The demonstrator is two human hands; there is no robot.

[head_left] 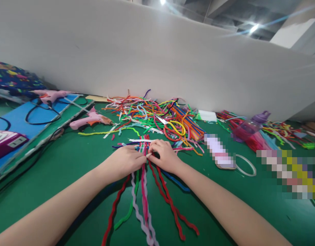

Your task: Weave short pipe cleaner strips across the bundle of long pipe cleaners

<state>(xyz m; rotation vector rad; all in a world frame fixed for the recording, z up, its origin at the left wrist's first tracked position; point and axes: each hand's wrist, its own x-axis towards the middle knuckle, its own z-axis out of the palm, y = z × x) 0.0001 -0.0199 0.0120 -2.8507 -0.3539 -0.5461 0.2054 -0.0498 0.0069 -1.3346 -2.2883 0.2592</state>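
Note:
Close together over the green table, my hands work at a woven bunch of pipe cleaners [144, 140]. My left hand [126, 160] is closed, its thumb and fingers pressed on the strands from the left. From the right, my right hand [163, 153] pinches the same bunch, fingertips meeting the left thumb. Long loose ends hang toward me: a red pipe cleaner [113, 208], a green one [126, 217], a pink one [144, 201], pale lilac ones and two more red ones. Crosswise strands, a white one among them, lie just beyond my fingers. The exact grip point is hidden.
Behind my hands lies a heap of pipe cleaners [136, 111], with yellow-handled scissors [178, 126] on it. Pink glue guns [92, 119] with black cords lie left, near a blue board [41, 116]. A purple-lidded bottle [249, 126] and a white ring [246, 165] lie right.

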